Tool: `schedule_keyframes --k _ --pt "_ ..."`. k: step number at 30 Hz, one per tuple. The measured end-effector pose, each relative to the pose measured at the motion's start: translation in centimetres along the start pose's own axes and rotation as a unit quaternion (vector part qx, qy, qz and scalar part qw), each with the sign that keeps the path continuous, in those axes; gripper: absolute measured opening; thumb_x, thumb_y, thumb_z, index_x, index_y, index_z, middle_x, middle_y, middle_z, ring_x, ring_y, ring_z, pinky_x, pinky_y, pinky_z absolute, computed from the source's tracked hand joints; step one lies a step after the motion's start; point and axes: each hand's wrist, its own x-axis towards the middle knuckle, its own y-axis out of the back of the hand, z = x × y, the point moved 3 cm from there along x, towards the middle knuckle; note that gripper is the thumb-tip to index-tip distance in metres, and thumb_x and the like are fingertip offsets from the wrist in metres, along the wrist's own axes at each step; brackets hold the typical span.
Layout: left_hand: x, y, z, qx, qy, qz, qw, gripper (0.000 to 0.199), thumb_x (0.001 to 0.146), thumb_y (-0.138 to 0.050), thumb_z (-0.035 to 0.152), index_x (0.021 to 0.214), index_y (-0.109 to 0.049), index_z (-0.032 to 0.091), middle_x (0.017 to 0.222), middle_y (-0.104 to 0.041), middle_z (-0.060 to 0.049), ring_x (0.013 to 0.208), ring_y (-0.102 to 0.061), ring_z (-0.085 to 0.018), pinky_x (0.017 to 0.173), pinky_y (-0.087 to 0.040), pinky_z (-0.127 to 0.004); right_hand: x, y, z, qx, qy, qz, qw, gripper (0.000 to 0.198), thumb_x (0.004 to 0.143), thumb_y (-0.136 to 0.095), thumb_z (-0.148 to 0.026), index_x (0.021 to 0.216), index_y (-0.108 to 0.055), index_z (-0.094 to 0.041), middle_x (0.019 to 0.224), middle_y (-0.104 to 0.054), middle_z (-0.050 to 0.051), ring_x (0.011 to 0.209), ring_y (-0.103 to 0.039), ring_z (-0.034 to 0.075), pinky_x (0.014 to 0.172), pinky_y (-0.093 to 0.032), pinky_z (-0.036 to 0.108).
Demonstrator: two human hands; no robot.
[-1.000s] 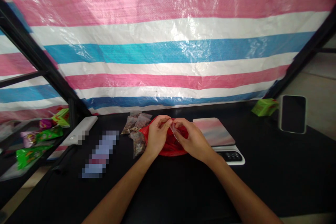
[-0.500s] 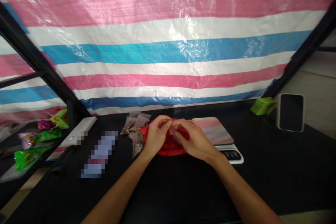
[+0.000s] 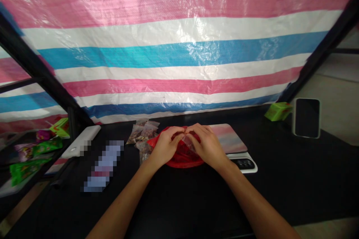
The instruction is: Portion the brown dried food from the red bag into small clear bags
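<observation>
Both hands meet above a red plastic bag (image 3: 182, 160) on the black table. Between my fingertips is a small clear plastic bag (image 3: 188, 142), its top edge pinched from both sides. My left hand (image 3: 167, 143) is closed, thumb and fingers on the bag's left edge. My right hand (image 3: 206, 140) pinches its right edge, also closed. What lies inside the red bag is mostly hidden under the hands. Several small filled zip bags (image 3: 146, 130) with brownish contents lie just left of the red bag, partly behind my left forearm.
A kitchen scale (image 3: 246, 163) with a pinkish, shiny plate stands right of the red bag. Farther right are a green box (image 3: 278, 111) and an upright phone (image 3: 306, 118). Leftward lie a white bar-shaped device (image 3: 82, 141), a blurred-out strip (image 3: 104, 166) and green snack packets (image 3: 47, 146).
My right hand has drawn closer to my left, and the small clear bag now shows more spread between the fingertips. The whole view has shifted slightly.
</observation>
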Motion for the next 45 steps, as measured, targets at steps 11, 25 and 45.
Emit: schedule_keyframes --k 11,25,45 --pt "-0.5 0.3 1.3 -0.131 0.003 0.032 0.991 0.036 0.098 -0.051 0.023 0.133 -0.056 0.023 0.124 -0.074 -0.009 0.117 -0.069 -0.023 0.112 -0.047 -0.039 0.0 -0.1 0.0 0.007 -0.036 0.041 0.999 0.009 0.099 -0.057 -0.019 0.104 -0.062 -0.025 0.105 -0.072 0.004 0.100 -0.067 0.022 0.093 -0.045 0.039" --pt "-0.3 -0.9 0.2 -0.136 0.060 -0.021 0.989 0.031 0.090 -0.068 0.036 0.116 -0.063 0.020 0.107 -0.072 -0.006 0.100 -0.068 -0.019 0.093 -0.053 -0.030 -0.3 0.2 0.0 0.125 -0.065 -0.029 0.990 0.025 0.099 -0.048 -0.016 0.121 -0.054 -0.027 0.106 -0.073 0.003 0.094 -0.070 0.020 0.084 -0.050 0.033" --pt "-1.6 -0.9 -1.1 0.130 0.057 -0.134 0.981 0.028 0.074 -0.059 0.007 0.094 -0.048 0.023 0.089 -0.062 -0.001 0.076 -0.059 -0.018 0.063 -0.039 -0.029 1.7 -0.8 0.8 -0.335 -0.099 -0.247 0.904 0.042 0.101 -0.052 -0.026 0.142 -0.048 -0.024 0.121 -0.071 0.013 0.093 -0.073 0.027 0.076 -0.044 0.034"
